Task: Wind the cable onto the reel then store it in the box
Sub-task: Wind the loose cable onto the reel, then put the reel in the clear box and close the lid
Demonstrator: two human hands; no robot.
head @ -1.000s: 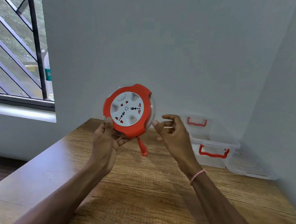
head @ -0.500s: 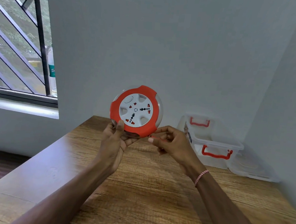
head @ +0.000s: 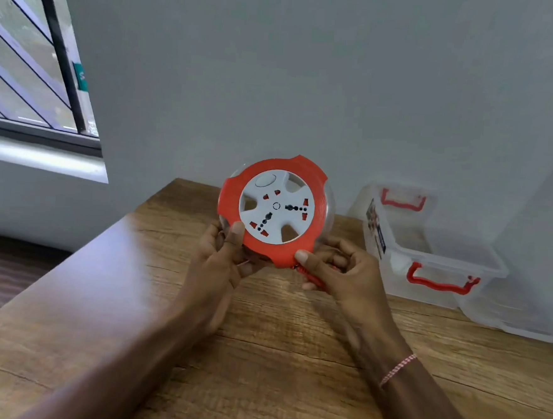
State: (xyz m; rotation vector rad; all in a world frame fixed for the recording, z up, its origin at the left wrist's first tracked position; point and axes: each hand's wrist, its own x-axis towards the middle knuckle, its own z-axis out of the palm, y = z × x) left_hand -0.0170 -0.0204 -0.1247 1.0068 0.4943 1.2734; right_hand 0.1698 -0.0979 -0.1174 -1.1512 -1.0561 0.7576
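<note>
1. My left hand (head: pixel 224 261) grips the reel (head: pixel 276 209) at its lower left edge, thumb on the orange rim.
2. My right hand (head: pixel 339 272) pinches its lower right edge, fingers curled around the red plug (head: pixel 311 277).
3. Reel's upright above the table (head: pixel 258 355).
4. The clear box (head: pixel 429 252) stands open to the right, apparently empty.

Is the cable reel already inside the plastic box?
No, the cable reel is held above the table by both hands, while the plastic box stands apart.
</note>
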